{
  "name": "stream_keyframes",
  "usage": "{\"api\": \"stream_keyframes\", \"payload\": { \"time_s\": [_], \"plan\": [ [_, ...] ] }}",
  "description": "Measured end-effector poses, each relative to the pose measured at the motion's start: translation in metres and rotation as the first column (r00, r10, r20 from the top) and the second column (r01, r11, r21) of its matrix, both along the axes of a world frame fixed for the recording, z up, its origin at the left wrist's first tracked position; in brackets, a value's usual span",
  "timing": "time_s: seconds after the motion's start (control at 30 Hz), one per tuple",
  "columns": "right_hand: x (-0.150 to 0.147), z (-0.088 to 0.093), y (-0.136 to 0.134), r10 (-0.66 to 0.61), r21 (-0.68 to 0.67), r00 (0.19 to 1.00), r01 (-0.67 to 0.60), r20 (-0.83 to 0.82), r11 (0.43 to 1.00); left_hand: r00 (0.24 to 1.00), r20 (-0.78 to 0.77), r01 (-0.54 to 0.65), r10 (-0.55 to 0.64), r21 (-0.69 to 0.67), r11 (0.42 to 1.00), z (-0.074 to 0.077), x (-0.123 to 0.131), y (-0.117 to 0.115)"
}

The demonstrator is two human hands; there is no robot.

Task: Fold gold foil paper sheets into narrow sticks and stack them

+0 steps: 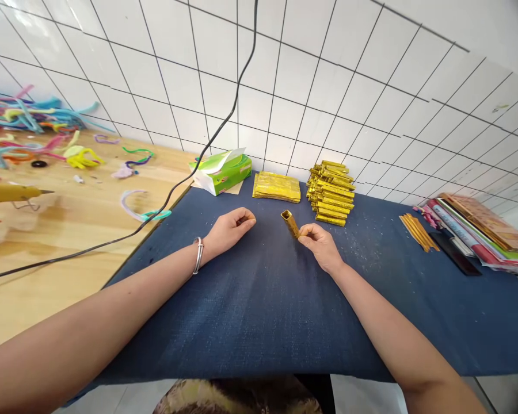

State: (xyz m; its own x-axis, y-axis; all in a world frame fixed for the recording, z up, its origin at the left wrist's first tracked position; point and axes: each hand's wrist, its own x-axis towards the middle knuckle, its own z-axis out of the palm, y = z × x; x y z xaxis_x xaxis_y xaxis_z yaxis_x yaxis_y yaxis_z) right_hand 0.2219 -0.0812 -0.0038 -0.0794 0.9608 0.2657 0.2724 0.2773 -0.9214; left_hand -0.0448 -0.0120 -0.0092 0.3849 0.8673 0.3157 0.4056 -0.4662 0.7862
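Note:
My right hand (322, 246) pinches the lower end of a gold paper tube (290, 223), whose square open end tilts up and to the left. To its left, my left hand (230, 230) is held above the dark blue cloth (242, 310) with thumb and fingertips pressed together; whether anything is between them cannot be made out. Beyond the hands lies a flat stack of gold paper sheets (277, 187). Right of that stack is a pile of similar folded gold tubes (331, 192).
A green tissue box (224, 171) stands by the tiled wall. A black cable (237, 95) hangs across the left side. Coloured pipe cleaners (30, 115) and a yellow glue gun (12, 194) lie on the wooden table (82, 241). Books (479, 230) and brown strips (418, 232) are at right.

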Motion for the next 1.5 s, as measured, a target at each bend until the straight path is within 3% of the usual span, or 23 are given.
{"api": "stream_keyframes", "payload": {
  "time_s": [0.2,0.37,0.47,0.7,0.9,1.0,1.07,1.13,1.23,1.33,1.5],
  "plan": [
    [-0.002,-0.001,-0.001,-0.066,-0.021,0.997,0.065,-0.047,0.998,0.999,-0.037,0.038,-0.037,0.022,0.999,-0.001,0.001,-0.001],
    [-0.001,-0.003,0.001,-0.061,-0.171,0.913,-0.01,-0.403,0.985,0.996,-0.076,0.053,-0.05,0.034,0.998,-0.002,0.001,-0.001],
    [0.005,-0.005,0.005,-0.082,-0.214,0.849,-0.037,-0.522,0.976,0.991,-0.113,0.073,-0.068,0.037,0.997,-0.002,0.001,-0.001],
    [0.016,-0.005,0.011,-0.106,-0.235,0.793,-0.048,-0.601,0.971,0.974,-0.196,0.129,-0.116,0.054,0.99,-0.001,0.002,-0.001],
    [0.013,0.003,0.005,-0.061,-0.267,0.83,-0.108,-0.554,0.958,0.97,-0.206,0.141,-0.127,0.057,0.988,-0.002,0.002,-0.001],
    [0.008,0.007,0.0,0.002,-0.297,0.935,-0.115,-0.356,0.948,0.981,-0.161,0.111,-0.106,0.018,0.994,-0.004,0.001,0.002],
    [0.004,0.009,-0.003,0.024,-0.212,1.0,-0.02,0.014,0.977,0.991,-0.11,0.076,-0.078,-0.019,0.997,-0.006,0.0,0.004],
    [0.0,0.009,-0.006,-0.065,0.002,0.906,0.071,0.418,0.998,0.998,-0.053,0.041,-0.043,-0.047,0.998,-0.008,-0.001,0.005],
    [-0.002,0.005,-0.01,-0.208,0.27,0.667,0.011,0.716,0.963,1.0,0.005,0.001,-0.001,-0.069,0.998,-0.009,-0.002,0.006],
    [-0.001,-0.003,-0.012,-0.231,0.346,0.515,-0.138,0.825,0.928,0.999,0.016,-0.032,0.033,-0.048,0.998,-0.007,-0.002,0.004],
    [0.0,-0.012,-0.011,-0.248,0.378,0.438,-0.239,0.864,0.894,0.998,-0.004,0.063,-0.063,0.036,0.997,0.001,0.002,-0.006]
  ]
}}
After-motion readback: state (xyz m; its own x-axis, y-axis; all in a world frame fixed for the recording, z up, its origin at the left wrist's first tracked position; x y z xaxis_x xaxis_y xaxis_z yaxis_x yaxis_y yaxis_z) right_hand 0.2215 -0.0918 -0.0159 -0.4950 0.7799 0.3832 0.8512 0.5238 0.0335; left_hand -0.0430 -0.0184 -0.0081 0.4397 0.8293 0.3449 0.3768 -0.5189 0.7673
